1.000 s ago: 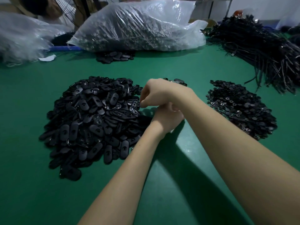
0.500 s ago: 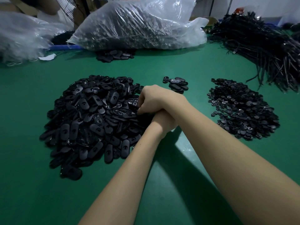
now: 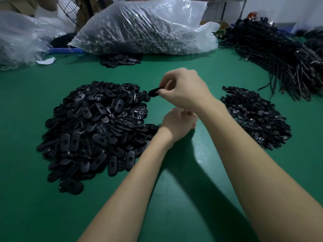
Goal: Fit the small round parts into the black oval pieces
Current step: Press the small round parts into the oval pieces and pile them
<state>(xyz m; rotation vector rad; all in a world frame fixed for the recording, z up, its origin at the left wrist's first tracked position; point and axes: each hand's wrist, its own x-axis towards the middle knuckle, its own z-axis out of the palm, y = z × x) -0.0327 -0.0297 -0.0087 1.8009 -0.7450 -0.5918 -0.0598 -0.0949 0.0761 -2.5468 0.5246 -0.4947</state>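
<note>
Oval pieces pile (image 3: 90, 130) left, round parts pile (image 3: 257, 117) right (bag (image 3: 139, 28) behind).

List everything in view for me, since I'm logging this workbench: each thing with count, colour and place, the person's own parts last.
oval pieces pile: one big heap, black, table left
held oval piece: one, black, pinched in right hand
small round parts pile: one heap, black, table right
far oval pieces: small cluster, black, before the big bag
plastic bag: one, clear, back centre
second plastic bag: one, clear, back left
cords: one bundle, black, back right
table: one, green
right hand: above pile's right edge, pinching
left hand: under right wrist, fingers hidden
</note>
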